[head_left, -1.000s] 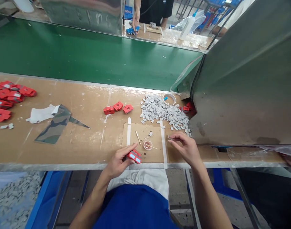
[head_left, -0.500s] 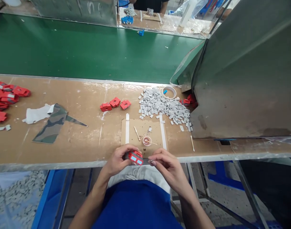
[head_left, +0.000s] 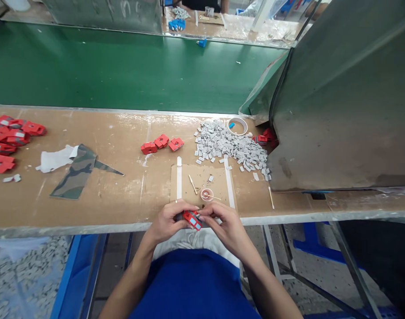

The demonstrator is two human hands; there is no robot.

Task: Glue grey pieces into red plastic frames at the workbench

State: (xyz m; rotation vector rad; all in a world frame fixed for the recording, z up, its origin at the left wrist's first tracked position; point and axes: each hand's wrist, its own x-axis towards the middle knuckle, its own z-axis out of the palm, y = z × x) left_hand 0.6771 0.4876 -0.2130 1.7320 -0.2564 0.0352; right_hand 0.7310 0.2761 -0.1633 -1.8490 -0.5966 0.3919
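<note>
At the front edge of the brown workbench (head_left: 122, 195), my left hand (head_left: 167, 221) holds a small red plastic part (head_left: 192, 219) with pale grey faces. My right hand (head_left: 224, 223) meets it from the right, fingertips pinched on the same part; whether they hold a grey piece there is too small to tell. Just beyond my hands lies a taped cardboard pad (head_left: 202, 184) with a small pink cup (head_left: 207, 194) and thin wooden sticks (head_left: 192, 184). A heap of small grey pieces (head_left: 231, 148) lies behind the pad.
Three red parts (head_left: 161, 144) sit left of the grey heap, more red parts (head_left: 8, 139) at far left. A camouflage cloth scrap (head_left: 76, 170) and white rag (head_left: 54, 159) lie between. A tape roll (head_left: 237, 126), green conveyor (head_left: 122, 71) and metal housing (head_left: 342, 102) stand behind.
My right hand came back from the grey heap to the red part in my left hand and now pinches it. A wooden stick now lies right of the pad.
</note>
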